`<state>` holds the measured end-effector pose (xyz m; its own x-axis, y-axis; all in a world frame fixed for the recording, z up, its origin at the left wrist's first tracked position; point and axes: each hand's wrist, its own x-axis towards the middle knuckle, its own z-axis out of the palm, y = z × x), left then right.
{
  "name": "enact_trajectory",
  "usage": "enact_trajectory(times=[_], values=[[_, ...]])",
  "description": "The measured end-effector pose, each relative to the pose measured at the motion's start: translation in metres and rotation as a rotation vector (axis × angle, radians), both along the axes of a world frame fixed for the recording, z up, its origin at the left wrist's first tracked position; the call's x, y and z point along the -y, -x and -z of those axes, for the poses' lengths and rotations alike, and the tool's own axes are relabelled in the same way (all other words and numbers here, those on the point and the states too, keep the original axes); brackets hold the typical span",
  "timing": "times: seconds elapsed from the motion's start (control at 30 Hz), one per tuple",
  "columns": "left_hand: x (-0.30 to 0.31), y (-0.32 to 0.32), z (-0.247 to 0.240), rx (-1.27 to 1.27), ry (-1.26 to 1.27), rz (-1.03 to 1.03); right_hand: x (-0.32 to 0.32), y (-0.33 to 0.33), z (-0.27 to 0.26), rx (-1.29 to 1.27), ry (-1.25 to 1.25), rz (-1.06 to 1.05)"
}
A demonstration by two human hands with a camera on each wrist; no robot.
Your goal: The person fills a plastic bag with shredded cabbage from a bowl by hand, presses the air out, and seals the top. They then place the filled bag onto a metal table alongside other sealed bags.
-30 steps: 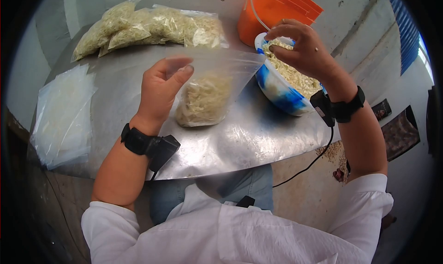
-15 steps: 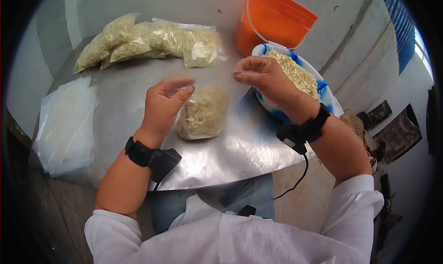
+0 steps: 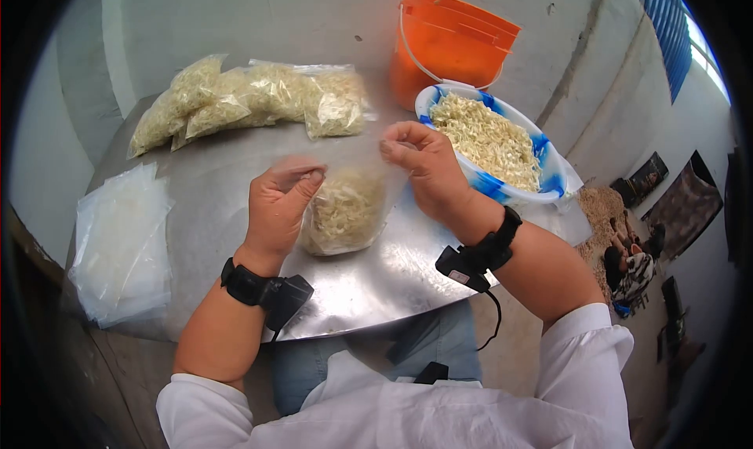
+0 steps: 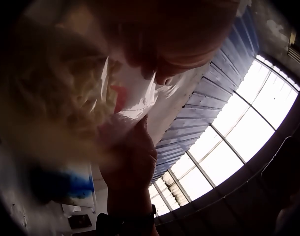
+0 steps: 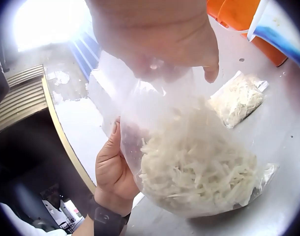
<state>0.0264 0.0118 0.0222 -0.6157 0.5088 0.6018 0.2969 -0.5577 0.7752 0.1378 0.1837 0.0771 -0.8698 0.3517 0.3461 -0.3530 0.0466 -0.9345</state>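
A clear plastic bag (image 3: 345,214) holding pale shreds stands on the metal table in front of the person. My left hand (image 3: 276,210) pinches its upper left edge between thumb and fingers. At the upper right edge, my right hand (image 3: 433,170) grips the film with thumb and fingertips. From the right wrist, the see-through bag (image 5: 199,167) shows shreds filling its lower part, with loose film above. The left thumb lies along its side there. In the left wrist view the bag (image 4: 56,93) is dark and blurred.
Several filled bags (image 3: 271,96) lie in a row at the table's back left. Flat plastic bags (image 3: 124,245) are stacked at the left. A blue-and-white bowl (image 3: 558,174) of shreds stands at the right, with an orange bucket (image 3: 451,45) behind it.
My right hand has come left and down from over the bowl to the bag's upper right edge. My left hand keeps its hold. The head view has shifted slightly.
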Motion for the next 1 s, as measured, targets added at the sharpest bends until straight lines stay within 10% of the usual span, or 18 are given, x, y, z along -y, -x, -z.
enact_trajectory(times=[1.0], values=[[-0.005, -0.003, 0.006, 0.119, 0.037, 0.028, 0.011, 0.006, 0.018, -0.335, 0.046, 0.165]])
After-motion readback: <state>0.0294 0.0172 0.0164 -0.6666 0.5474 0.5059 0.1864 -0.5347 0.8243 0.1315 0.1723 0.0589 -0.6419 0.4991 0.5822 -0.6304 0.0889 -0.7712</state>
